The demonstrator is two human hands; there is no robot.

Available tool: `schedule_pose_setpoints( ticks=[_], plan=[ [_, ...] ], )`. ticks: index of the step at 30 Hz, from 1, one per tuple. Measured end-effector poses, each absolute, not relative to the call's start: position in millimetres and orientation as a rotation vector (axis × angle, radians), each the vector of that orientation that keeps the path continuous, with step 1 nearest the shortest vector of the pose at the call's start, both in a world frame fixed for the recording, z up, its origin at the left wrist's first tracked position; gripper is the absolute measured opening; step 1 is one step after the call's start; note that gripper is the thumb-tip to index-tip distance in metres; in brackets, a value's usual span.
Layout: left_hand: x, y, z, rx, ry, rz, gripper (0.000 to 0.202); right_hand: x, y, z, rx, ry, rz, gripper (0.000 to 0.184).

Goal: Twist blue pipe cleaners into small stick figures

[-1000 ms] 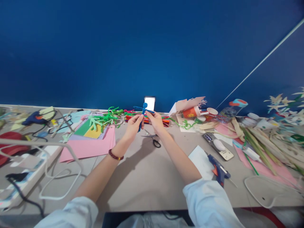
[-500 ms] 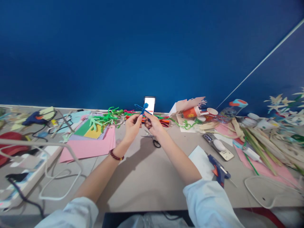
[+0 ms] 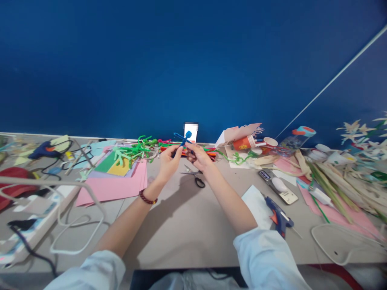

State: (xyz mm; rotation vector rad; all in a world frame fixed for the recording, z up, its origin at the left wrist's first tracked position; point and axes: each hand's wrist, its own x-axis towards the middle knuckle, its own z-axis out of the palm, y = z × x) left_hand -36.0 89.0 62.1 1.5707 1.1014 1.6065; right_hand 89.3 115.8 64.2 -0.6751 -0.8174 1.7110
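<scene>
My left hand [image 3: 168, 162] and my right hand [image 3: 199, 157] meet above the middle of the table, both pinched on a small figure of twisted blue pipe cleaner [image 3: 183, 139]. Its tufted top and thin arms stick up above my fingertips. Black-handled scissors [image 3: 195, 177] lie on the table just under my right hand. A pile of green pipe cleaners [image 3: 133, 152] lies to the left of my hands.
Pink and coloured paper sheets [image 3: 113, 181] lie left. A blue glue gun [image 3: 277, 217] lies right on white paper, with a phone [image 3: 276, 186] beyond it. Red paper cups [image 3: 245, 142], dried leaves [image 3: 332, 181], a power strip [image 3: 27, 225] and cords crowd the table's sides.
The blue figure has sunk lower into my fingers and turned a little. My right hand has closed in tighter against the left.
</scene>
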Motion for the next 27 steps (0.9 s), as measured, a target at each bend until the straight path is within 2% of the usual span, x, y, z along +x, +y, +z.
schedule_pose_setpoints(
  ticks=[7, 14, 18, 21, 27],
  plan=[
    [-33.2, 91.3, 66.1, 1.234, 0.737, 1.345, 0.03, 84.0, 115.6, 62.5, -0.658, -0.872, 1.515, 0.029],
    [-37.7, 91.1, 68.7, 0.922, 0.524, 1.116, 0.023, 86.3, 113.4, 64.1, -0.572, -0.946, 1.7, 0.034],
    [-38.1, 91.3, 71.4, 0.823, 0.498, 0.999, 0.025, 85.2, 112.8, 64.9, -0.623, -0.91, 1.675, 0.033],
    [-36.1, 92.4, 71.7, 0.946, 0.64, 1.063, 0.029, 83.8, 114.5, 61.9, -0.695, -0.903, 1.599, 0.033],
    [-33.7, 92.8, 65.7, 1.285, 0.97, 1.451, 0.025, 81.0, 115.9, 58.2, -0.795, -0.933, 1.374, 0.03]
  ],
)
